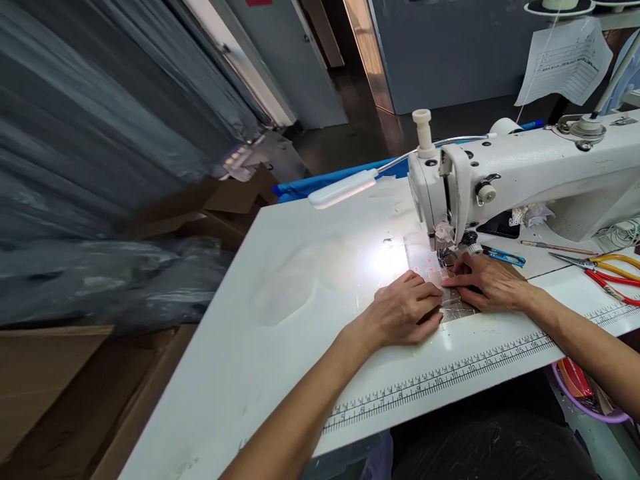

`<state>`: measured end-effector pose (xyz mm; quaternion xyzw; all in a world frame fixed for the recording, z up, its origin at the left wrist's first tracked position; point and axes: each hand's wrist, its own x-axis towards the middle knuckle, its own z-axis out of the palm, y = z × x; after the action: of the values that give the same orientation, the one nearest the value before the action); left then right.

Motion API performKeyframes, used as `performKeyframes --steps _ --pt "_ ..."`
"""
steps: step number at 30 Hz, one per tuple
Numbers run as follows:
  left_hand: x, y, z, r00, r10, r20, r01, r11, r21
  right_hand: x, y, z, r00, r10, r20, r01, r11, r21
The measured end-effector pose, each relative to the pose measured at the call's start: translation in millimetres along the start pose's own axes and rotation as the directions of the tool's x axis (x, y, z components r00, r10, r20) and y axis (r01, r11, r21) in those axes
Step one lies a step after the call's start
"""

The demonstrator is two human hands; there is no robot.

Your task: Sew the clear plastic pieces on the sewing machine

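together, my left hand (pixel 407 310) and right hand (pixel 487 283) touch a translucent piece (pixel 449 297) at the sewing machine (pixel 525 173); whether either grip pinches it, i cannot tell.

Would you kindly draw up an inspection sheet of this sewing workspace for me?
Surface: white table with a bright patch beside the sewing machine; ruler markings along its near edge.
Job's things: see-through piece by the needle area.
Clutter: blue snips, yellow-handled tool and red-handled tool, right of the needle area.
Hands: left hand rests on the piece; right hand has its fingers close to the needle area; exact grip unclear.
Cables: coiled pale cord at far right.
Surroundings: grey curtain and cardboard box on the left; door behind; paper hanging upper right.
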<state>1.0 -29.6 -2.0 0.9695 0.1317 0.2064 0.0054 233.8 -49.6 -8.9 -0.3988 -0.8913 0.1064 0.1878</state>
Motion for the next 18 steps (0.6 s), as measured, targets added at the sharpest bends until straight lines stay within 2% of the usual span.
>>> performKeyframes --steps 2,4,9,14,18 --pt "3.5 -3.2 -6.6 0.997 -0.007 0.081 0.015 0.995 -0.101 -0.1 0.0 -0.5 1.0 0.005 0.003 -0.005 1.0 -0.012" --pt "6.4 -7.1 -11.3 0.993 -0.016 0.116 0.038 0.981 -0.189 -0.4 0.6 0.0 1.0 -0.002 0.0 0.002 1.0 -0.018" --pt "6.5 -12.9 -10.7 0.994 -0.062 0.093 0.086 0.956 -0.281 0.0 0.9 2.0 1.0 0.0 0.015 0.0 1.0 -0.029" --pt "0.0 -12.1 -4.9 0.996 -0.081 0.046 0.089 0.97 -0.226 6.1 -3.1 2.8 0.998 0.046 0.043 -0.042 0.994 -0.101" --pt "-1.1 -10.8 -2.9 0.994 -0.091 0.066 0.099 0.988 -0.122 8.3 -4.6 2.4 0.995 0.077 0.058 -0.067 0.984 -0.163"
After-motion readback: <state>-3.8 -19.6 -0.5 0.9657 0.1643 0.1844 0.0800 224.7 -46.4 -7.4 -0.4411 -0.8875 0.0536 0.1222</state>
